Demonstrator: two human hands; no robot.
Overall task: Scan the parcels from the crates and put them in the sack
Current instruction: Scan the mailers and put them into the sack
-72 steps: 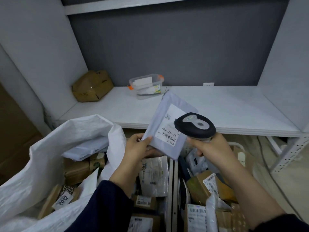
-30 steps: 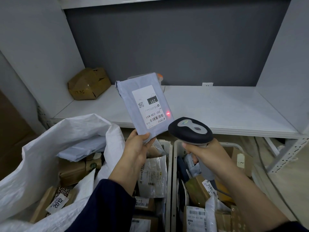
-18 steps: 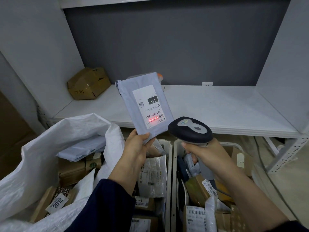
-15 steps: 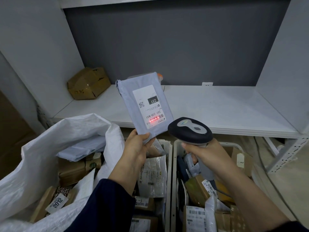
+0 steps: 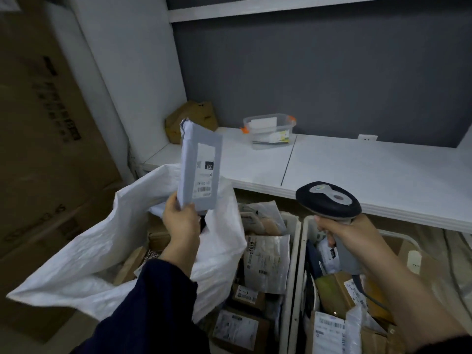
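My left hand (image 5: pixel 181 222) grips the bottom edge of a grey mailer parcel (image 5: pixel 198 166) with a white label, held upright above the open mouth of the white woven sack (image 5: pixel 84 254). My right hand (image 5: pixel 350 238) holds a black and grey barcode scanner (image 5: pixel 329 200) by its handle, over the right crate (image 5: pixel 300 251). The left crate (image 5: pixel 291 223) and the right one are packed with several labelled mailers and cardboard parcels. Boxes and a mailer lie inside the sack.
A white shelf (image 5: pixel 357 169) runs behind the crates, carrying a clear plastic tub (image 5: pixel 270 131) with orange clips and a crumpled brown box (image 5: pixel 191 118). Large cardboard cartons (image 5: pixel 43 129) stand at the left. A scanner cable (image 5: pixel 373 297) trails down over the right crate.
My left hand has carried the mailer leftward, away from the scanner, to above the sack's mouth. The red scan light is gone from the label. The view has swung left.
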